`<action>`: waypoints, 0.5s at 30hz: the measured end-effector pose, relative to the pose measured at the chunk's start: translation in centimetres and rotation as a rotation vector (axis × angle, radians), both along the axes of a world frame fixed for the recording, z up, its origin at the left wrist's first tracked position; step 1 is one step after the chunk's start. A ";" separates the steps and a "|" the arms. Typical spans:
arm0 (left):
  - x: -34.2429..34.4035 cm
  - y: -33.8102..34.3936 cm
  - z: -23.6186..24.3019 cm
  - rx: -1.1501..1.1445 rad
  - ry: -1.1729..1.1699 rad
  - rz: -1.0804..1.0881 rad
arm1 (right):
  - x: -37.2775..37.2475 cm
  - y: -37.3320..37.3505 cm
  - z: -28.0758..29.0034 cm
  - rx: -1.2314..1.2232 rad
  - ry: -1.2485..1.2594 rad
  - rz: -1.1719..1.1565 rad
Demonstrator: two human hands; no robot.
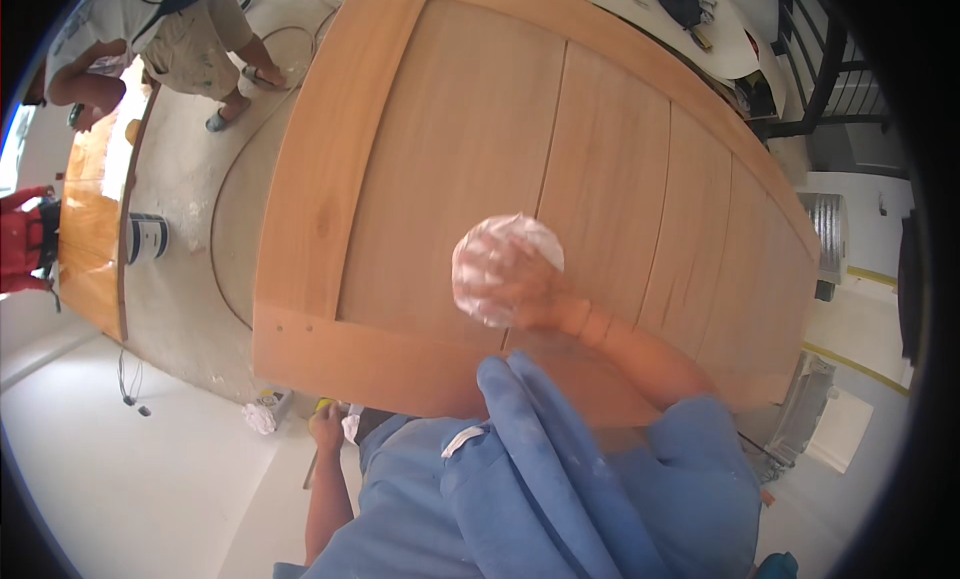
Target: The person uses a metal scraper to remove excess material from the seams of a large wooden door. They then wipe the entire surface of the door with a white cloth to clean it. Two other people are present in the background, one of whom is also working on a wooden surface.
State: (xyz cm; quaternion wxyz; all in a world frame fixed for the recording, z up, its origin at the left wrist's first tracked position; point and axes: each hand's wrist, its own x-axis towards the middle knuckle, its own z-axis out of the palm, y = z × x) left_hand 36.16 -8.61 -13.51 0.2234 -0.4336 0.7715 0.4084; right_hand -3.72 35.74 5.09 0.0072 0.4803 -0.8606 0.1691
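Note:
My right hand (525, 284) presses a crumpled white rag (470, 254) flat on a large panelled wooden door (460, 119). Its fingers lie over the rag and are blurred by motion. The door lies flat in front of me, pale reddish wood with a frame and several boards. Low by my left side, my left hand (325, 429) is closed beside the door's near edge. Something small and yellow (323, 406) shows at its fingers, too small to name. A bit of white cloth (350, 425) is next to that hand.
At the left a glossy wooden panel (95, 249) stands near a paint bucket (148, 237) and a cable (215, 209). Two other people, one in shorts (185, 54) and one in red (22, 239), are there. A white wad (260, 417) lies near me; black railing (830, 74) rises far right.

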 end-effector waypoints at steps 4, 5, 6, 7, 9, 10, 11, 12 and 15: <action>-10.0 2.9 14.6 -0.780 0.532 0.107 | -16.9 3.2 -3.0 0.020 0.178 -0.331; -13.4 4.4 18.5 -0.721 0.683 -0.058 | -20.7 3.4 -3.6 0.015 0.184 -0.450; -17.2 6.0 21.5 -0.666 0.831 -0.222 | -23.6 2.9 -3.7 0.013 0.217 -0.553; -20.2 7.0 23.0 -0.556 0.853 -0.444 | -25.0 2.1 -3.7 0.011 0.248 -0.663; -27.8 10.9 26.0 -0.396 0.815 -0.860 | -24.3 1.2 -4.7 -0.035 0.232 -0.667; -30.9 12.9 25.8 -0.359 0.700 -0.974 | -23.2 1.3 -4.9 -0.045 0.224 -0.674; -33.3 14.5 24.7 -0.396 0.703 -1.040 | -21.4 1.6 -4.4 -0.057 0.220 -0.598; -35.4 15.6 22.6 -0.432 0.710 -1.102 | -18.9 1.9 -3.7 -0.052 0.200 -0.585; -41.7 16.9 18.2 -0.544 0.780 -1.099 | -9.9 4.2 -2.0 -0.013 0.115 -0.587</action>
